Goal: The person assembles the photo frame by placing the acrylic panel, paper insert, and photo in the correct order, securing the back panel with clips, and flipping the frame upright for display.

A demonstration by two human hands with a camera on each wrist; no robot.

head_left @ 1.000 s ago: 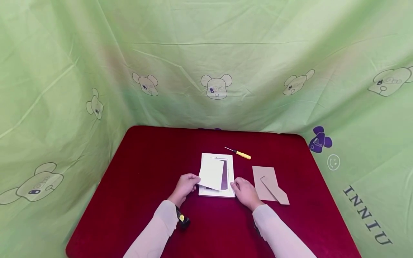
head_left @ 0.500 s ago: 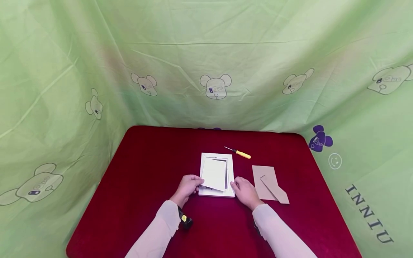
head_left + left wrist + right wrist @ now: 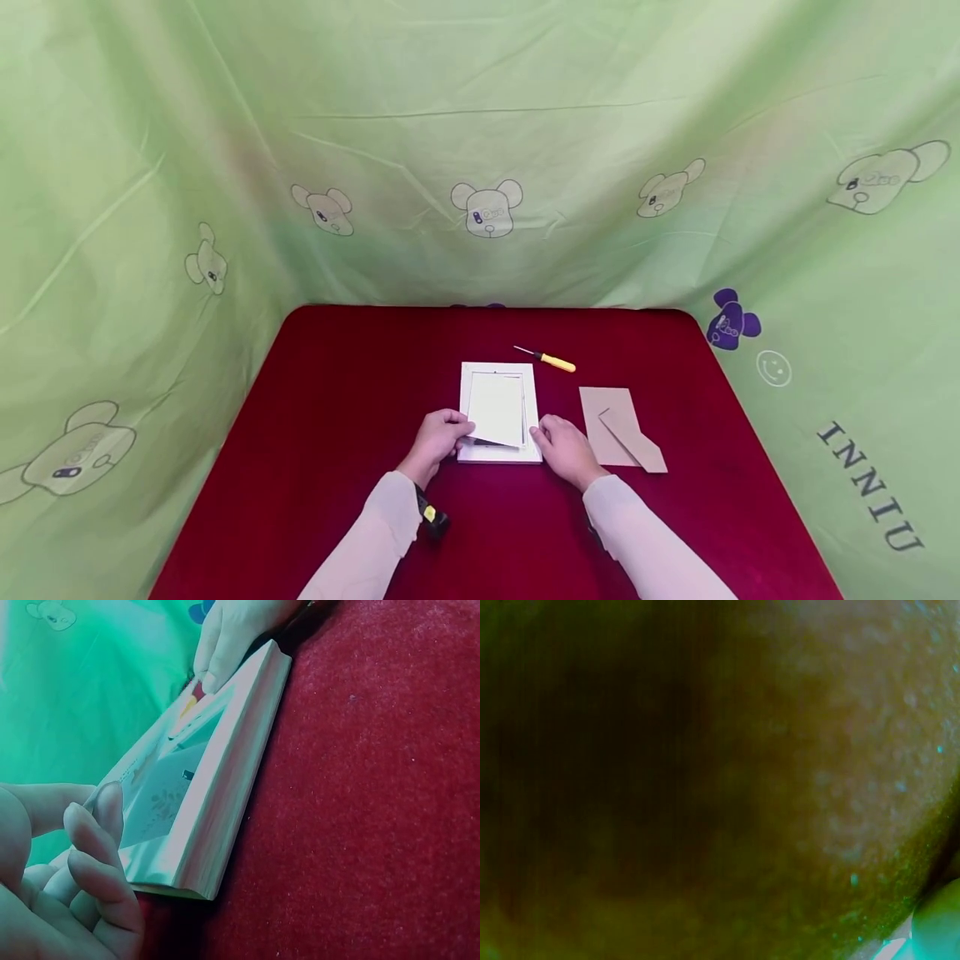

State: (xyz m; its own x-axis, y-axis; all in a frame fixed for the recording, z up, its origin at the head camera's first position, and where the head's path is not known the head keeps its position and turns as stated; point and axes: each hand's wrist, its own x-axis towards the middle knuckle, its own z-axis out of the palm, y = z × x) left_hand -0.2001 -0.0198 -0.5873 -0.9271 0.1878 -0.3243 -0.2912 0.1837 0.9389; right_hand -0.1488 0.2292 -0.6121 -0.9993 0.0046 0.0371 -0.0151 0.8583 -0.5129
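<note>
A white picture frame [image 3: 497, 455] lies on the red table, with a white card [image 3: 497, 408] over its opening. My left hand [image 3: 437, 440] pinches the card's lower left corner between thumb and finger; the near edge sits slightly raised and askew, a dark strip showing beneath it. In the left wrist view, the left hand [image 3: 82, 877] is curled beside the frame [image 3: 225, 772]. My right hand [image 3: 566, 448] holds the frame's right edge, thumb at the rim. The right wrist view is dark and blurred, so little can be made out there.
A brown backing board [image 3: 611, 429] with an angled stand leg [image 3: 637, 443] lies right of the right hand. Behind the frame is a screwdriver [image 3: 555, 362] with a yellow handle. Green printed cloth [image 3: 405, 250] walls the table [image 3: 337, 375] at back and sides.
My left hand has shifted slightly right, bringing the card over the frame's opening and straighter with it. The right hand keeps its place at the frame's edge. The head view has tilted slightly.
</note>
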